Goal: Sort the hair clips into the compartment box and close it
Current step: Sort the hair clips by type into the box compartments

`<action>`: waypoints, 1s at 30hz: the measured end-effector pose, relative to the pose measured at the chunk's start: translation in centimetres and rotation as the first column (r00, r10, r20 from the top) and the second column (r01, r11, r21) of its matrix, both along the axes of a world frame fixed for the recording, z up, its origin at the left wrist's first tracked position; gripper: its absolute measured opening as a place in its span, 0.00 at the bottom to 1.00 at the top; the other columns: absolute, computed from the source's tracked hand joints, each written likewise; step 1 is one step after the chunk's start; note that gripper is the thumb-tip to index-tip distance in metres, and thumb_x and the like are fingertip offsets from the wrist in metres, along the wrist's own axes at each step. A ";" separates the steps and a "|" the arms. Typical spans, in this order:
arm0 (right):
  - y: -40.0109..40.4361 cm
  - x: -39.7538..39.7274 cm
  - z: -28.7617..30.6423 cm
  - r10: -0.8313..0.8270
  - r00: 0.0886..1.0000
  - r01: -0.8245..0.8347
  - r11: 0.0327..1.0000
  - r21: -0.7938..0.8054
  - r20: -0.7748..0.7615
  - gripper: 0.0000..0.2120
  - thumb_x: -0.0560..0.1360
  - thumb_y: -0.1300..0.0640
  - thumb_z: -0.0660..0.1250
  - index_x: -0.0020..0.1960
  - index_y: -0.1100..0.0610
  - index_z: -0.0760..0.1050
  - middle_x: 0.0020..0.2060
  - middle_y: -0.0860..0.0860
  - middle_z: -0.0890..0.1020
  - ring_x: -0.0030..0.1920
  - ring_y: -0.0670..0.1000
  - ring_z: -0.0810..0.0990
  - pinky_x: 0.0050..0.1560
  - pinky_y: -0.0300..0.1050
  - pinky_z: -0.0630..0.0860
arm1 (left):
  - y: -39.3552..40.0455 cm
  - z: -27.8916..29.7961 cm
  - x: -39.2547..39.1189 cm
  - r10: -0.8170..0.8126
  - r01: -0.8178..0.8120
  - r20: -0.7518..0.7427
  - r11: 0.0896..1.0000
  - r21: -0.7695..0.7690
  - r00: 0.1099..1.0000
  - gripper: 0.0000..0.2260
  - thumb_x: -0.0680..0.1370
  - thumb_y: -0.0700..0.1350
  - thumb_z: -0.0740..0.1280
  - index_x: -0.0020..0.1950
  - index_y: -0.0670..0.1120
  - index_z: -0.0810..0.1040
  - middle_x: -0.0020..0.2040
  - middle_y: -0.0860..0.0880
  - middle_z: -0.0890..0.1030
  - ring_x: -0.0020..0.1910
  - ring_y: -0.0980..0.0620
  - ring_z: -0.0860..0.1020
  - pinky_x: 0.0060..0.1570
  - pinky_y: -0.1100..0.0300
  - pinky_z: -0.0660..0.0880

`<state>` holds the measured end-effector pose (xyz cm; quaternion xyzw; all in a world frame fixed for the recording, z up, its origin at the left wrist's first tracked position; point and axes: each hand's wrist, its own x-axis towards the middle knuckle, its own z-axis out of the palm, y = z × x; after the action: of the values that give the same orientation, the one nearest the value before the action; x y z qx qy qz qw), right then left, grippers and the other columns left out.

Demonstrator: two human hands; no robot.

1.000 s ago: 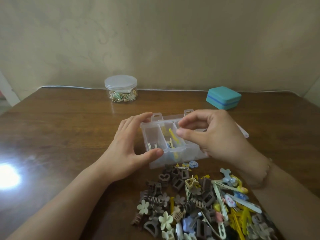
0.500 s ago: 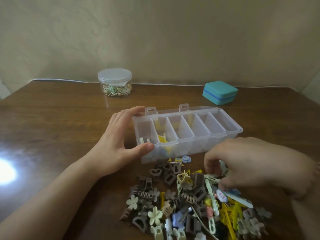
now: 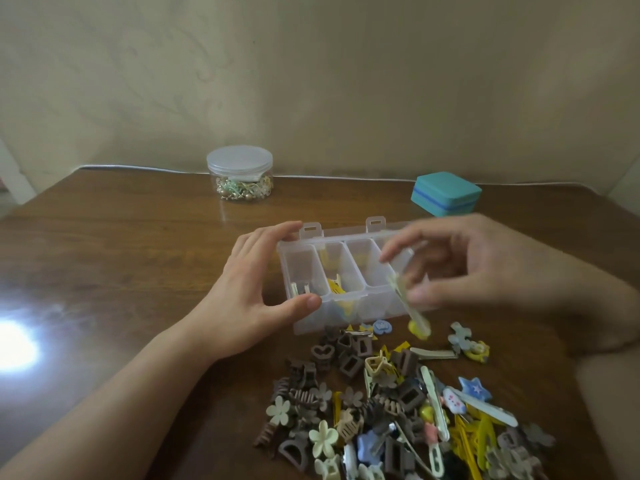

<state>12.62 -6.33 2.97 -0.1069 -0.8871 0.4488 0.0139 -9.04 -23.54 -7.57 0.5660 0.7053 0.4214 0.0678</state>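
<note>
Clear compartment box (image 3: 304, 315), brown wood-grain table (image 3: 138, 254), teal blue-banded case (image 3: 446, 194).

The table (image 3: 138, 244) is dark wood with visible grain, polished enough to throw back a bright glare at the left. The box (image 3: 304, 271) is clear, smooth plastic, slightly frosted (so are its dividers). The clips (image 3: 398, 410) look like plastic, mostly matt in brown and cream, a few yellow ones glossier. The jar (image 3: 240, 174) is clear plastic with a translucent lid. The case (image 3: 446, 194) has a smooth, matt teal surface. The wall (image 3: 311, 81) is matt and blotchy.
</note>
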 end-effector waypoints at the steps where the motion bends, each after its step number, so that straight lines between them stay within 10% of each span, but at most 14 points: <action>1: -0.1 -1.0 0.0 -0.054 0.998 0.052 0.998 -0.047 -0.043 0.17 0.69 0.61 0.75 0.53 0.43 0.80 0.39 0.51 0.84 0.30 0.48 0.75 0.31 0.41 0.74 | 0.0 0.0 0.0 0.001 0.000 0.000 1.000 -0.003 1.000 0.37 0.68 0.69 0.66 0.75 0.62 0.60 0.67 0.67 0.67 0.72 0.61 0.62 0.72 0.50 0.63; 14: 0.2 -2.6 -0.1 -0.296 0.926 0.351 0.903 0.248 -0.236 0.07 0.72 0.57 0.74 0.47 0.48 0.81 0.36 0.48 0.85 0.25 0.40 0.75 0.27 0.30 0.69 | -0.1 0.2 0.1 0.009 -0.009 -0.002 1.000 -0.014 1.000 0.38 0.68 0.71 0.65 0.75 0.61 0.60 0.68 0.65 0.68 0.72 0.60 0.62 0.72 0.44 0.64; 22: -1.3 4.4 -4.1 -0.203 0.961 0.006 0.690 0.723 0.186 0.10 0.73 0.40 0.68 0.53 0.33 0.75 0.51 0.28 0.76 0.49 0.29 0.72 0.52 0.35 0.70 | -0.1 0.3 0.2 0.012 -0.012 0.007 1.000 -0.016 1.000 0.39 0.68 0.71 0.65 0.76 0.60 0.60 0.68 0.63 0.69 0.72 0.60 0.62 0.72 0.45 0.63; 30: -2.0 4.0 -6.2 -0.200 0.978 0.081 0.604 0.793 0.052 0.18 0.74 0.40 0.67 0.64 0.35 0.72 0.55 0.31 0.80 0.54 0.37 0.78 0.53 0.40 0.75 | -0.1 0.4 0.1 0.015 -0.015 0.010 1.000 -0.026 1.000 0.40 0.67 0.72 0.65 0.76 0.62 0.59 0.68 0.63 0.68 0.71 0.61 0.62 0.72 0.45 0.64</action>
<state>16.60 -8.30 -3.20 -0.1896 -0.9813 0.0035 0.0343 -8.93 -23.63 -7.20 0.5576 0.7146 0.4155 0.0759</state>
